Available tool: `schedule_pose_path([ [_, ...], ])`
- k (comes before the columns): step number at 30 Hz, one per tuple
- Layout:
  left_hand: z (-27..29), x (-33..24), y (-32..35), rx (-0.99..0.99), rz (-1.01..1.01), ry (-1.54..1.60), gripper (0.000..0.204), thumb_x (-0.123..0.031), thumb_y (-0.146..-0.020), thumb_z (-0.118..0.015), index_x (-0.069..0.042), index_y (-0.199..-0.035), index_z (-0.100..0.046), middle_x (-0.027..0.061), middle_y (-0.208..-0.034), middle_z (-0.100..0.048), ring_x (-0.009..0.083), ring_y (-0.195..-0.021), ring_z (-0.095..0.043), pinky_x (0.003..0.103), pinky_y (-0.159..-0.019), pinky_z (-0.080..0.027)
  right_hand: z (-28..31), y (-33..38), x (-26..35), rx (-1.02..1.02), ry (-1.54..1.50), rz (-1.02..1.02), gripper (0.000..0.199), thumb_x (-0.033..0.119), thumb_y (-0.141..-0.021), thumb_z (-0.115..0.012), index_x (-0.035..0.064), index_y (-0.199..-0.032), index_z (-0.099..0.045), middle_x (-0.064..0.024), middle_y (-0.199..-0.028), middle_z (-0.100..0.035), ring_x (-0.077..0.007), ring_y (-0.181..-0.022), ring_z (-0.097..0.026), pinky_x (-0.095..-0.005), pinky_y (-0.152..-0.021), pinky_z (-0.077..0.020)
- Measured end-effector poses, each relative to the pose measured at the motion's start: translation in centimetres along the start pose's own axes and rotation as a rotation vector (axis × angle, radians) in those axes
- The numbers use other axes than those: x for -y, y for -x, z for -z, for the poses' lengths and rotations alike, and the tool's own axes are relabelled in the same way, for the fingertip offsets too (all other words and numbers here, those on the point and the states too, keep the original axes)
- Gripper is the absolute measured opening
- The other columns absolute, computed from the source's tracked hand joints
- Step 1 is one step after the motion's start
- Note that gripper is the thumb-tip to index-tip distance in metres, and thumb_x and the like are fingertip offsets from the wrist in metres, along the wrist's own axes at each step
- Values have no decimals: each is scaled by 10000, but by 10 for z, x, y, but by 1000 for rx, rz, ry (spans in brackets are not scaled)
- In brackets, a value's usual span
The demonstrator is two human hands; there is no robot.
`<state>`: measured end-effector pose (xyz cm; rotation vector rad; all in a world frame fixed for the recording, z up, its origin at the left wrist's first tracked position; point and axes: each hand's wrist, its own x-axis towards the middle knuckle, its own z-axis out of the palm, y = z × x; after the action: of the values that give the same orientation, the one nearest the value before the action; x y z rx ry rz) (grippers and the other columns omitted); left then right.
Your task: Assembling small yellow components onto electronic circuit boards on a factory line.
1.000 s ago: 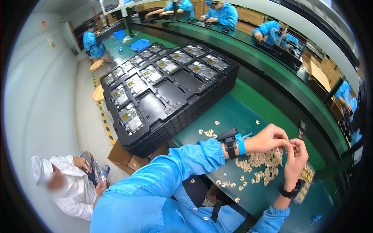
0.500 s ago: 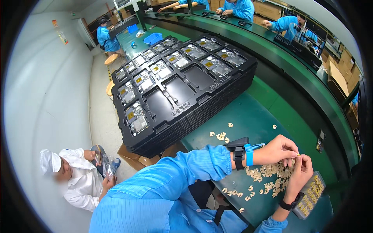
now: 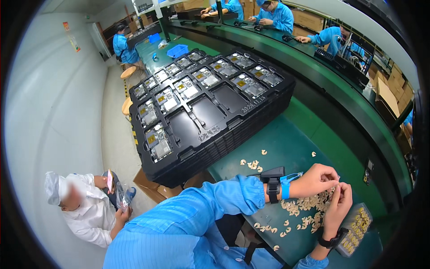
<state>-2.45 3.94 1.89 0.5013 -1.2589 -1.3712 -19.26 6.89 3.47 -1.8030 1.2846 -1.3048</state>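
My left hand [image 3: 317,181] and my right hand [image 3: 338,205] meet fingertip to fingertip above the green work surface. Both are closed in a pinch; what sits between the fingertips is too small and covered to make out. Beneath and beside them lies a loose heap of small cream C-shaped pieces [image 3: 308,204], with several strays around it. By my right wrist stands a clear compartment box [image 3: 357,229] with rows of small yellow parts. A blue wrist strap and a black band circle my left wrist, and a black band circles the right.
A tall stack of black trays [image 3: 233,121] holds circuit boards on top, with some bare pockets. Beyond runs a dark green conveyor line [image 3: 331,94] with co-workers in blue. A person in white [image 3: 87,210] sits at left. A small board [image 3: 368,172] lies at right.
The yellow bit seen between my fingertips is hidden now, and my hands have shifted slightly left in the picture. The seated person now holds up a flat pink object.
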Motion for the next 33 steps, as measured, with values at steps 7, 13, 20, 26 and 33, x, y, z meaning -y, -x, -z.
schedule_pose_path([
  [7,2,-2,0,-42,31,-60,120,-73,-995,-652,43,-1006,-676,68,-867,-707,95,-748,-670,244,-645,-548,2,0,3,32,-58,-57,75,7,-1045,-534,-31,-993,-573,0,-897,-516,-25,-681,-453,-209,-594,-354],
  [13,-1,-5,-1,-89,38,6,129,-58,-982,-654,61,-933,-663,72,-809,-696,106,-695,-658,259,-599,-527,4,1,4,40,-105,-76,50,-3,-1041,-541,-31,-1033,-582,1,-934,-531,-22,-710,-486,-200,-611,-375],
  [20,3,3,0,-25,5,-20,115,-57,-993,-658,58,-1002,-668,76,-881,-704,102,-783,-666,257,-692,-563,3,2,1,78,-135,-90,59,-12,-1036,-552,-56,-1059,-584,-37,-983,-556,-76,-854,-605,-209,-718,-469],
  [26,3,-3,2,-22,25,-15,115,-59,-996,-654,56,-993,-659,78,-879,-703,102,-774,-661,256,-673,-552,2,3,1,65,-127,-66,83,-9,-1036,-553,-62,-1080,-599,-27,-964,-547,-62,-817,-587,-202,-678,-440],
  [33,0,-4,1,-28,34,-3,111,-56,-999,-648,53,-983,-651,70,-861,-693,96,-766,-652,251,-659,-542,3,2,0,44,-119,-58,71,-4,-1034,-565,-53,-1062,-608,-2,-936,-538,-13,-701,-482,-189,-586,-344],
])
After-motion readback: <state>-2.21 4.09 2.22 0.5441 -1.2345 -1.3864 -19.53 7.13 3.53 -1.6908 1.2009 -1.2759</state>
